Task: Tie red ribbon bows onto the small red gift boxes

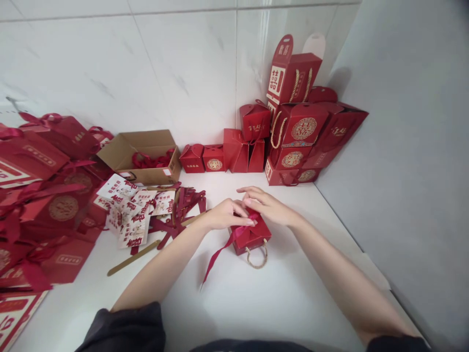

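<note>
A small red gift box (256, 238) with a gold rope handle (258, 266) sits on the white table in front of me. Over its top runs a dark pink ribbon (220, 252), one tail trailing down to the left onto the tabletop. My left hand (229, 213) pinches the ribbon at the top of the box between thumb and fingers. From the right, my right hand (266, 204) reaches over the box, its fingers bent at the ribbon near the left fingertips. Part of the ribbon knot is hidden beneath the fingers.
Left of the hands lie printed cards (134, 230), cut ribbon strips (179, 210) and a gold strip (134, 257). Behind them stands an open cardboard box (146, 173) with red ribbon inside. Ribboned red boxes (62, 208) pile up far left; more red boxes (300, 129) stack at back right.
</note>
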A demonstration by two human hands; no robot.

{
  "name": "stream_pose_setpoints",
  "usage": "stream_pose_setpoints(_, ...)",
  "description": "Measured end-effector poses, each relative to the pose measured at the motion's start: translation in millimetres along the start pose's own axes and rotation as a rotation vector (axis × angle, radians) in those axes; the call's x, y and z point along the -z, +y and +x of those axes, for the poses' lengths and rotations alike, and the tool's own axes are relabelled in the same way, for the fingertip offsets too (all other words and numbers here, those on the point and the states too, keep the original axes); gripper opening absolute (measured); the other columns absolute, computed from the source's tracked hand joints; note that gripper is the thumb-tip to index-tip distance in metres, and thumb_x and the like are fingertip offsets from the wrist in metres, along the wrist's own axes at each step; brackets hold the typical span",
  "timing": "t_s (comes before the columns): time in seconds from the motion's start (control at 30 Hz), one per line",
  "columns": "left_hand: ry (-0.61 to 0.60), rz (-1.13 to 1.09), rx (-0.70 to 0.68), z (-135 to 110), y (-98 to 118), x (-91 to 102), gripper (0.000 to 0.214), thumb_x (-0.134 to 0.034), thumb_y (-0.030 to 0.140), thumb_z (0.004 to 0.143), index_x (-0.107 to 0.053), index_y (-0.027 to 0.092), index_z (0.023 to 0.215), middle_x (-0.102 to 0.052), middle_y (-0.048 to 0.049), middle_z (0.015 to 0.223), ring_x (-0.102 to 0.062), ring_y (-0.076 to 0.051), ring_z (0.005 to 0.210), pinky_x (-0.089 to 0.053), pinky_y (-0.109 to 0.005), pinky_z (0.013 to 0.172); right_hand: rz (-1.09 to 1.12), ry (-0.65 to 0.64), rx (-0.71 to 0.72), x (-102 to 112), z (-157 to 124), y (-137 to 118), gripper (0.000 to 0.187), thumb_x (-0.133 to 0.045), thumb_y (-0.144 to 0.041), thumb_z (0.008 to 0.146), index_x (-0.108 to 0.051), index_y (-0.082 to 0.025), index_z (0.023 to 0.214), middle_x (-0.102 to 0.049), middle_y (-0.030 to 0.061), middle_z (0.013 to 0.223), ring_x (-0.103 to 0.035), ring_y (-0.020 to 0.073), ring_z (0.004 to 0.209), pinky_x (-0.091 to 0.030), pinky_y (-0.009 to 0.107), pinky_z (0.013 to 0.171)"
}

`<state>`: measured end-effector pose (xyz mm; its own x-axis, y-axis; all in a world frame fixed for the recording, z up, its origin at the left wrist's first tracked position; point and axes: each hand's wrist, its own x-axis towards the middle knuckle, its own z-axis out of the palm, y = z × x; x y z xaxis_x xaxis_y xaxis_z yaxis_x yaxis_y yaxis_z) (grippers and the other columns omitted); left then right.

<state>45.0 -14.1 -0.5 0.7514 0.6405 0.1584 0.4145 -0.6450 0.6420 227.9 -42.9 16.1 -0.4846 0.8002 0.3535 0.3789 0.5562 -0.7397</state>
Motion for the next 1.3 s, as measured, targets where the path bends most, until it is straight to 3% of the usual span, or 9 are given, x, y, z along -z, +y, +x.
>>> stream_pose_setpoints(0.17,-0.169,-0.541,0.083,3,2,5.1,0.021,-0.068,0.034,0.078,-0.075,0.015,0.075,-0.072,-0.0093,0.096,-0.064,-0.02,0.1,-0.05,-0.031,0.091,0.414,-0.188,-0.162,3,-3,42,0.038,-0.045,-0.05,0.093,-0.061,-0.018,0.08,-0.055,0.0082,0.127,-0.051,0.0217,0.119,-0.037,0.041,0.104)
stream_pose_setpoints(0.27,-0.184,-0.563,0.069,4,-2,5.3,0.017,-0.069,0.032,0.077,-0.077,0.017,0.077,-0.073,-0.0085,0.09,-0.06,-0.021,0.108,-0.044,-0.035,0.099,0.492,-0.298,-0.11,5,-7,47,0.032,-0.058,-0.045,0.087,-0.062,-0.017,0.072,-0.056,0.0078,0.125,-0.047,0.0223,0.126,-0.032,0.042,0.108)
stream_pose_setpoints(0.33,-0.19,-0.525,0.059,4,-5,5.3,0.016,-0.069,0.032,0.077,-0.077,0.019,0.08,-0.074,-0.0073,0.085,-0.054,-0.022,0.116,-0.037,-0.037,0.106,0.504,-0.254,-0.112,8,-11,47,0.025,-0.067,-0.039,0.082,-0.062,-0.017,0.071,-0.055,0.0078,0.128,-0.048,0.0226,0.126,-0.032,0.043,0.108)
stream_pose_setpoints(0.5,-0.209,-0.528,0.119,3,-14,3.7,0.019,-0.07,0.035,0.076,-0.077,0.021,0.088,-0.075,-0.0073,0.089,-0.046,-0.023,0.126,-0.033,-0.039,0.109,0.376,0.137,-0.064,15,-33,37,0.015,-0.076,-0.027,0.074,-0.064,-0.019,0.072,-0.065,0.006,0.096,-0.063,0.018,0.089,-0.051,0.035,0.081)
stream_pose_setpoints(0.6,-0.199,-0.572,0.103,5,-20,1.9,0.018,-0.072,0.035,0.074,-0.077,0.02,0.083,-0.075,-0.0077,0.086,-0.048,-0.023,0.124,-0.034,-0.04,0.108,0.21,0.027,0.126,16,-49,19,0.003,-0.066,-0.017,0.082,-0.066,-0.02,0.082,-0.069,0.0053,0.087,-0.063,0.0171,0.083,-0.051,0.033,0.077)
stream_pose_setpoints(0.73,-0.197,-0.582,0.045,7,-23,0.6,0.016,-0.071,0.032,0.075,-0.077,0.019,0.082,-0.075,-0.0078,0.088,-0.052,-0.022,0.12,-0.032,-0.041,0.111,-0.13,-0.126,0.234,14,-61,-3,0.018,-0.049,-0.009,0.09,-0.064,-0.019,0.093,-0.069,0.0073,0.095,-0.061,0.0184,0.09,-0.047,0.036,0.083)
stream_pose_setpoints(0.83,-0.19,-0.511,-0.019,7,-17,1.8,0.011,-0.069,0.027,0.077,-0.077,0.019,0.079,-0.075,-0.0064,0.086,-0.057,-0.021,0.113,-0.033,-0.04,0.111,-0.16,-0.166,0.186,13,-56,-9,0.008,-0.058,-0.025,0.089,-0.062,-0.019,0.093,-0.067,0.0065,0.092,-0.06,0.0203,0.089,-0.046,0.038,0.086)
stream_pose_setpoints(1.03,-0.014,-0.101,-0.075,-6,15,12.3,0.01,-0.069,0.024,0.075,-0.075,0.024,0.082,-0.067,-0.0047,0.101,-0.061,-0.018,0.1,-0.05,-0.032,0.089,0.118,0.104,-0.041,2,-33,7,0.013,-0.04,-0.024,0.097,-0.052,-0.021,0.103,-0.062,0.0067,0.109,-0.059,0.0177,0.1,-0.046,0.035,0.09)
stream_pose_setpoints(1.3,0.132,0.596,-0.333,-29,21,12.6,0.017,-0.05,0.019,0.09,-0.068,0.019,0.091,-0.065,-0.0011,0.086,-0.063,-0.01,0.072,-0.051,-0.022,0.065,-0.01,0.016,0.066,-4,-31,15,0.017,-0.054,-0.016,0.09,-0.065,-0.024,0.101,-0.065,0.0044,0.1,-0.057,0.0195,0.097,-0.046,0.037,0.088)
